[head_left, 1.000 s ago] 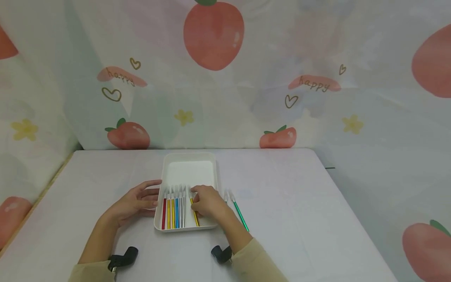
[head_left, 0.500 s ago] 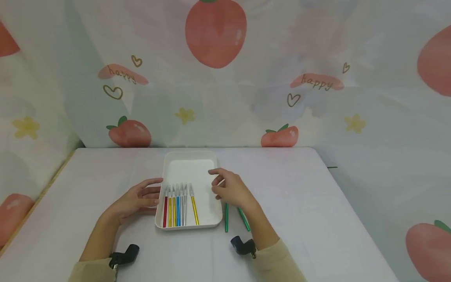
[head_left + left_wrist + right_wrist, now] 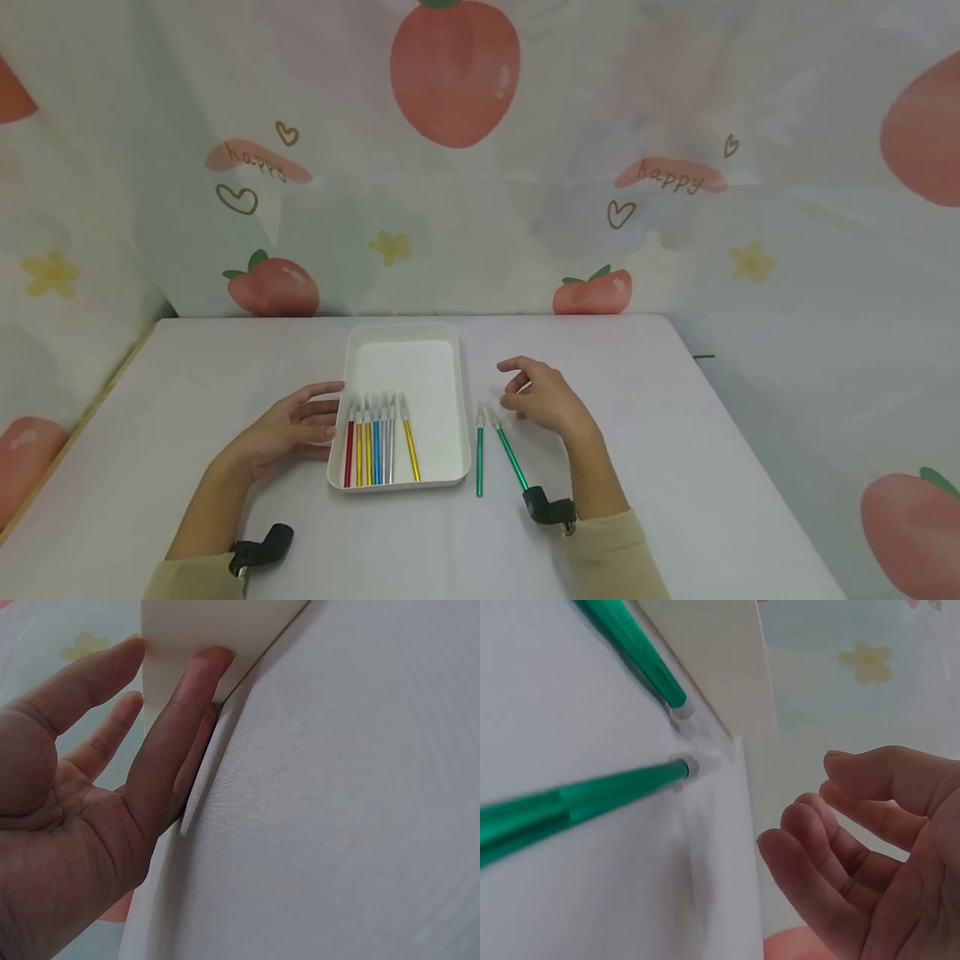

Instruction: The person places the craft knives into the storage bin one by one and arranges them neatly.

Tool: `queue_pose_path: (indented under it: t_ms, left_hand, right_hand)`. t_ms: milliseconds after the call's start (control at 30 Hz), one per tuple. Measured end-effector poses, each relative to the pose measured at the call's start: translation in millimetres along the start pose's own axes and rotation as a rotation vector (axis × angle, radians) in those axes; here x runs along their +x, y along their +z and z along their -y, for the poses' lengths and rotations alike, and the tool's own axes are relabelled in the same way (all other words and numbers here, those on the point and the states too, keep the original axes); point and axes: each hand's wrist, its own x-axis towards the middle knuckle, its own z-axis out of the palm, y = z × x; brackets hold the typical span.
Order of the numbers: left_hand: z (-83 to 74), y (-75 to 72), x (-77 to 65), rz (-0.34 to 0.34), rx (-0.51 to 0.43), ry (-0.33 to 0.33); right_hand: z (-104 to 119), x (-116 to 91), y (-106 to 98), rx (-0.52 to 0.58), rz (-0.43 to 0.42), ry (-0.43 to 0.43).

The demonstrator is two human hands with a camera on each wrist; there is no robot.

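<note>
A white tray (image 3: 405, 362) holds a row of slim capped craft knives: a red one (image 3: 348, 454), then yellow, blue and silver ones. Slightly apart from that row lies another yellow craft knife (image 3: 412, 452), tilted. My left hand (image 3: 281, 433) rests its fingers against the tray's left side; the left wrist view shows the fingertips on the tray wall (image 3: 184, 630). Right of the tray, my right hand (image 3: 547, 400) hovers with loosely bent fingers and holds nothing. Nearest to it are two green craft knives, one straight (image 3: 480, 462) and one slanted (image 3: 512, 458), with clear caps.
A white cloth covers the table (image 3: 675, 467). Behind it hangs a printed curtain (image 3: 465, 217) with fruit and hearts. Black wrist camera mounts sit at the left cuff (image 3: 262, 546) and the right cuff (image 3: 547, 507), the right one over the slanted green knife's lower end.
My right hand has let go of the separate yellow craft knife in the tray and moved right, past the green knives. My left hand stays at the tray's side.
</note>
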Motion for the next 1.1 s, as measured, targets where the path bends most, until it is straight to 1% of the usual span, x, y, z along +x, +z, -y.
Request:
queue_pose_path:
  t_ms: [100,300,467,600,833,1100]
  left_hand:
    - [0.0,1.5,-0.7,-0.005,0.0,-0.006]
    - [0.5,2.2,-1.6,-0.012,-0.004,-0.008]
    - [0.0,2.8,-2.1,-0.014,-0.008,-0.005]
    - [-0.6,3.0,-2.4,-0.018,-0.006,-0.004]
    - [-0.1,3.2,-2.1,-0.02,0.0,0.002]
    - [1.2,2.7,-1.5,-0.013,0.004,0.007]
  right_hand:
    - [-5,0,-2,-0.019,0.017,0.03]
    - [-11,0,-3,-0.061,0.079,0.081]
    - [-14,-1,-2,-0.105,0.074,0.125]
    - [-15,-1,-2,-0.117,0.07,0.137]
    - [-16,1,3,-0.125,0.097,0.149]
    - [-13,-2,11,-0.175,0.137,0.175]
